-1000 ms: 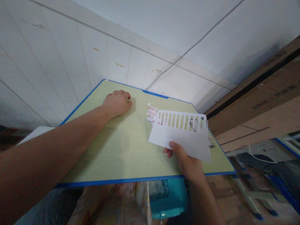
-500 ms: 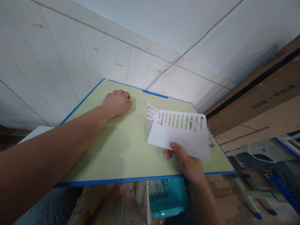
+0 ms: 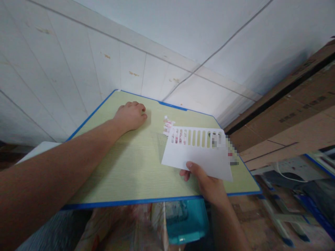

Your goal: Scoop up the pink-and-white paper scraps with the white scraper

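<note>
My right hand (image 3: 202, 177) grips the near edge of a white card (image 3: 196, 160), thumb on top and fingers underneath. Along the card's far side runs a row of long rounded slots. The card is held above the desk top (image 3: 125, 174). A cluster of small pink-and-white paper pieces (image 3: 168, 125) lies by its far left corner, and pinkish bits show through the leftmost slots. My left hand (image 3: 131, 115) rests on the far left of the desk, fingers curled in, with nothing visible in it. Right of the card, an item (image 3: 232, 153) is blurred out by pixelation.
The pale desk has a blue rim (image 3: 136, 201) and stands against a white panelled wall (image 3: 125, 66). Large cardboard boxes (image 3: 295, 115) stand on the right. Below the front edge is a teal plastic bin (image 3: 188, 223). A grey cable (image 3: 214, 52) runs down the wall.
The white card and my right hand have shifted slightly left and toward me. My left hand stays in place.
</note>
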`<state>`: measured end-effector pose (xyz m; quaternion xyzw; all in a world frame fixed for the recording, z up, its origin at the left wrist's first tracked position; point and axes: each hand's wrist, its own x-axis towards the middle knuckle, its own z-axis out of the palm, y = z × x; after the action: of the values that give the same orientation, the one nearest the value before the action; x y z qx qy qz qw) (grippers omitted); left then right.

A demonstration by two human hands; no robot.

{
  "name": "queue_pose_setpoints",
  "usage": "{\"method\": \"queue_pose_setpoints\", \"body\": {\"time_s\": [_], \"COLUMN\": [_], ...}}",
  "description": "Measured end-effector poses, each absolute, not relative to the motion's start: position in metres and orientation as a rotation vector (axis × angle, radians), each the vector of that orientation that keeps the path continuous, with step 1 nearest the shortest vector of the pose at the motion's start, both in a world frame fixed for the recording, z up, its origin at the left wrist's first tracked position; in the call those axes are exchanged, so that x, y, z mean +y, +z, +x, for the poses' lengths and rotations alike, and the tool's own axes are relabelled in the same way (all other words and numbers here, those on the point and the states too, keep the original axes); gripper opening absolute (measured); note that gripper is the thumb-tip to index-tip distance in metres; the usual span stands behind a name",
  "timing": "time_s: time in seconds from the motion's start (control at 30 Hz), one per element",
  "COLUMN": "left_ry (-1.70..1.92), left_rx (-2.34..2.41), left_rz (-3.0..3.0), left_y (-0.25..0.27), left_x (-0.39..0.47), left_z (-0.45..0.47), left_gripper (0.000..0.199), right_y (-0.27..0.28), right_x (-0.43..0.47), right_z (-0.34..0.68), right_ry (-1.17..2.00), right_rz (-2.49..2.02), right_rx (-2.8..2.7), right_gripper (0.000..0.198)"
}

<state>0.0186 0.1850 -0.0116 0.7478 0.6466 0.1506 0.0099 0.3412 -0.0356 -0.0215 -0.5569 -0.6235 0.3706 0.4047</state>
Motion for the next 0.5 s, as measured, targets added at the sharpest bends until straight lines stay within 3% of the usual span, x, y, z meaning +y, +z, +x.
{"method": "queue_pose_setpoints", "body": {"time_s": [0.5], "left_ry": [0.507], "left_rx": [1.994], "left_rz": [2.299], "left_y": [-0.0089], "left_x": [0.1835], "left_z": [0.0198], "left_gripper": [0.058], "right_y": [-0.0201], "right_x": [-0.0385], "right_z": [0.3411], "right_ry": [0.972], "right_rz": [-1.413], "right_rx": [-1.603], "right_gripper": [0.044]}}
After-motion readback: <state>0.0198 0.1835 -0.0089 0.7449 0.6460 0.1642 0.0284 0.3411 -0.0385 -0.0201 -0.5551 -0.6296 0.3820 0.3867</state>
